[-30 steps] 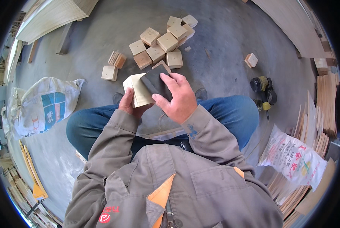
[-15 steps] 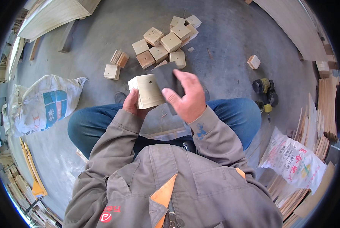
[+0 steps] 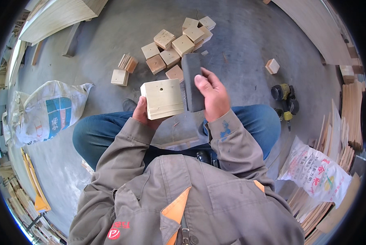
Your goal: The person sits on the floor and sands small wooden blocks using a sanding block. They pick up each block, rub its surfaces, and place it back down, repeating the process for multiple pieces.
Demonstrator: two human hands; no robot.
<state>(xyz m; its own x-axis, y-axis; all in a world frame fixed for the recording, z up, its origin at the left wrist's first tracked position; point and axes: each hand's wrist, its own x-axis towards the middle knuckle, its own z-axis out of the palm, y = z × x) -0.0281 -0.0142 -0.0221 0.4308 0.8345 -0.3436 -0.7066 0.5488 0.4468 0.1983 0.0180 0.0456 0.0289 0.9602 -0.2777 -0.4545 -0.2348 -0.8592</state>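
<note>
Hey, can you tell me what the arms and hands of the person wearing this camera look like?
Both the left hand and right hand are bare, without gloves. The left sleeve and right sleeve are long, loose, wrinkled grey-brown fabric with stitched cuffs. Blue stains mark the right cuff.

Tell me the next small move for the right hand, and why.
I'd probably bring the dark pad in the right hand against the wooden block: the left hand is holding the block, and a narrow gap separates it from the pad.
</note>
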